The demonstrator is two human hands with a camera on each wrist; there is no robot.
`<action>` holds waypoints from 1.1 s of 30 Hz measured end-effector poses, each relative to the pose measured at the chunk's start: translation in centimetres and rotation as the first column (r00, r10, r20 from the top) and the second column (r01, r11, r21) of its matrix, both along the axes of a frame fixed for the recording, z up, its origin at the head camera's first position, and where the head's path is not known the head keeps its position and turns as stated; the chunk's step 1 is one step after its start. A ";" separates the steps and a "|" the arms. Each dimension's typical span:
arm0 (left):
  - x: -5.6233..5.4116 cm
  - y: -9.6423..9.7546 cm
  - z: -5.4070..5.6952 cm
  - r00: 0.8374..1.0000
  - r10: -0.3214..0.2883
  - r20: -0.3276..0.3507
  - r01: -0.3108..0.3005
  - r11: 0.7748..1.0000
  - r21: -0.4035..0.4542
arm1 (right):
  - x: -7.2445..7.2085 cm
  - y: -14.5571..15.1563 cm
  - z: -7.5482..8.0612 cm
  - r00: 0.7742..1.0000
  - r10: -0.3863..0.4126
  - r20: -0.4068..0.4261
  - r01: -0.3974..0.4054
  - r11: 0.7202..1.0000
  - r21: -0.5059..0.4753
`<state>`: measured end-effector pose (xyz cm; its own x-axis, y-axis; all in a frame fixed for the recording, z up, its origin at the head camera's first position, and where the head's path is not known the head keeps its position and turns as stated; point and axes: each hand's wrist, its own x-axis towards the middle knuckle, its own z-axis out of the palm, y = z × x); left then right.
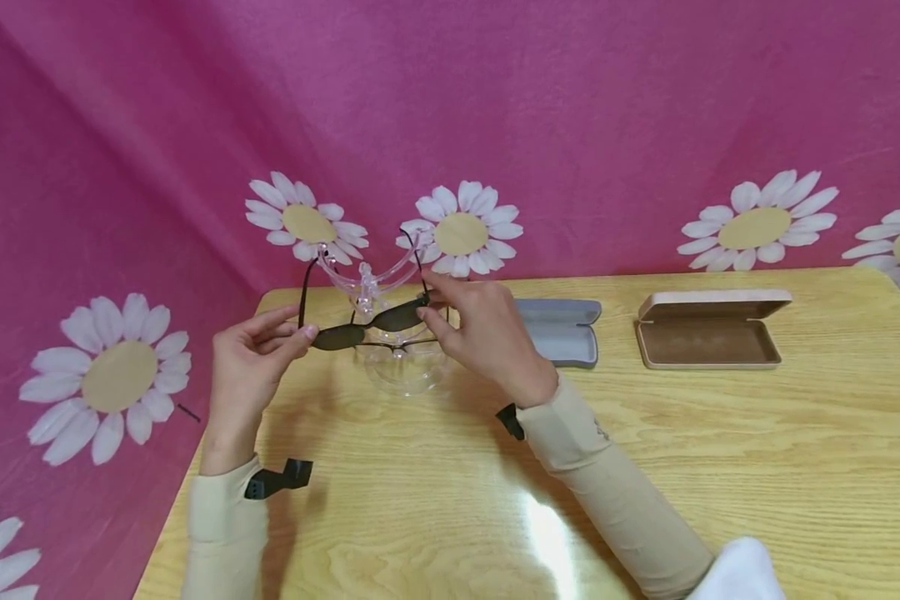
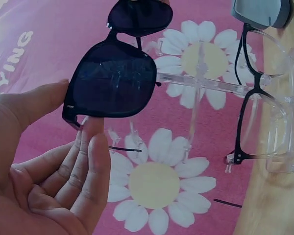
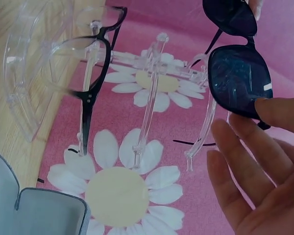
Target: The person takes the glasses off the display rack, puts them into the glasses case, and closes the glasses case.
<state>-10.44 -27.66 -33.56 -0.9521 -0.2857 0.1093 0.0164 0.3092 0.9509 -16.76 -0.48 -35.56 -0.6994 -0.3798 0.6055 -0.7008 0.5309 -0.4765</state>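
Observation:
Between both hands is a pair of dark sunglasses (image 1: pixel 399 317), held over the top of a clear plastic glasses stand (image 1: pixel 367 287). My left hand (image 1: pixel 251 350) pinches one end of the frame at the hinge, thumb and fingertips on it. At the other end, my right hand (image 1: pixel 483 329) pinches the hinge corner with its thumb against the lens. The temples point back over the stand's top arms. Lower on the stand sit black half-rim glasses (image 2: pixel 247 98) with clear lenses.
To the right of the stand, a grey glasses case (image 1: pixel 562 333) lies open on the wooden table (image 1: pixel 420 500). Farther right is an open brown case (image 1: pixel 708 342). A pink cloth with white flowers (image 1: pixel 570 125) hangs behind and at the left.

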 end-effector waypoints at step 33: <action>3.4 0.4 3.1 0.970 -0.190 0.150 0.200 0.978 -0.055 | 4.3 2.1 1.8 0.998 -0.056 -0.015 0.056 0.998 -0.007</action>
